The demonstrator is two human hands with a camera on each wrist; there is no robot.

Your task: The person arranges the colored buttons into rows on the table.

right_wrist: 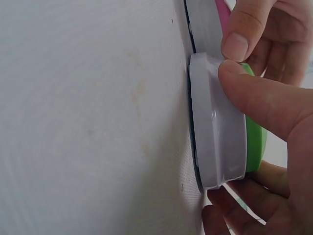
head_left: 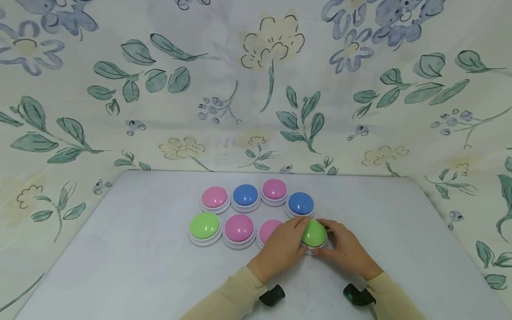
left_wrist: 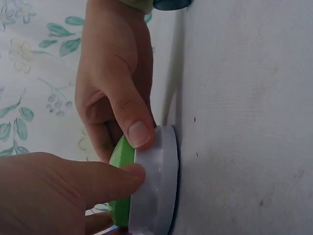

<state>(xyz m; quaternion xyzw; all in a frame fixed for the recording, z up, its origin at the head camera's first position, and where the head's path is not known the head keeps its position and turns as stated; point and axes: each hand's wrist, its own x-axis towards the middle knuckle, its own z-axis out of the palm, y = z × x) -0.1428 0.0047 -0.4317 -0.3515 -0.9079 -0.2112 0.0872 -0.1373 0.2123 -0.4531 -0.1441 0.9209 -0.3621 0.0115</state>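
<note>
A white tabletop is extending to a floral backdrop. At the right end of the front row, a lime-green button is sitting dome up on the tabletop. The left hand is gripping it from the left and the right hand from the right; the fingers of both are curling narrowly round it, with thumbs pressing against its white base. The left hand is partly covering a pink button. A second pink button and a green button are continuing that row leftward. Behind, a blue button, a third pink button, a second blue button and a fourth pink button are forming the back row, right to left.
</note>
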